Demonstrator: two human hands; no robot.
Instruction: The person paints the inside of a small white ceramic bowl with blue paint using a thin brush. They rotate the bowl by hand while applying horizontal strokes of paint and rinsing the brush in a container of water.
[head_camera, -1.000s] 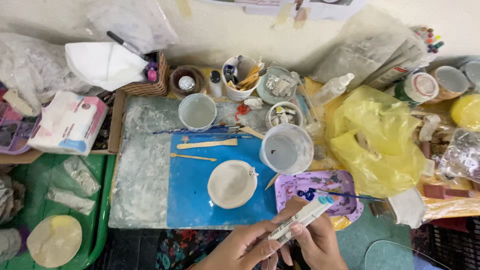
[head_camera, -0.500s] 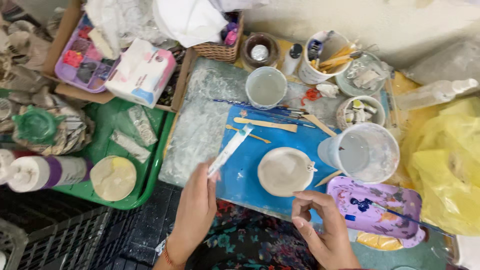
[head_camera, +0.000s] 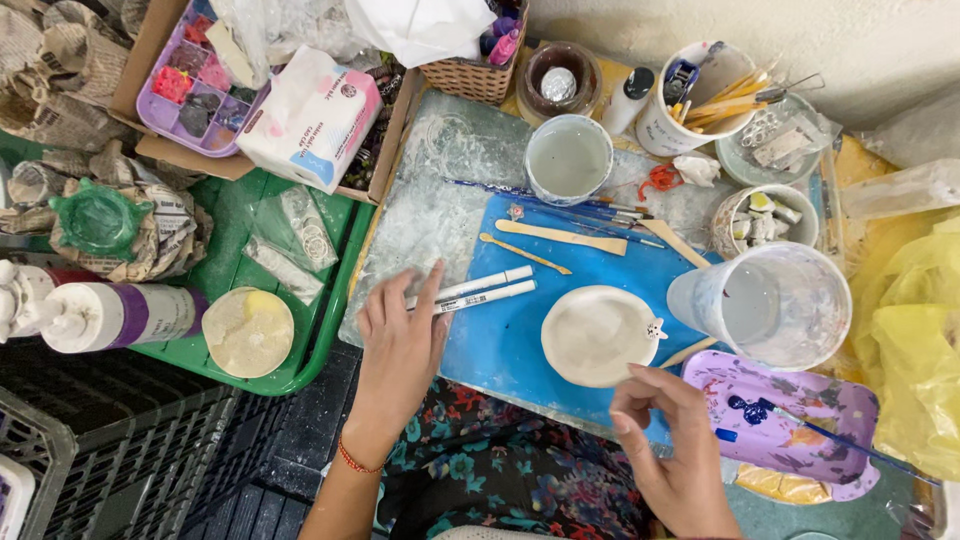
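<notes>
Our left hand (head_camera: 400, 345) lies flat with fingers spread, its fingertips touching two white pens (head_camera: 478, 291) that rest on the blue mat (head_camera: 500, 345) near the surface's front edge. Our right hand (head_camera: 672, 450) hovers empty, fingers loosely curled, just in front of the pale clay dish (head_camera: 595, 335), beside the purple palette (head_camera: 790, 420).

The left hand (head_camera: 400, 350) has laid the two white pens (head_camera: 478, 292) flat on the blue mat (head_camera: 500, 345), fingers now spread
</notes>
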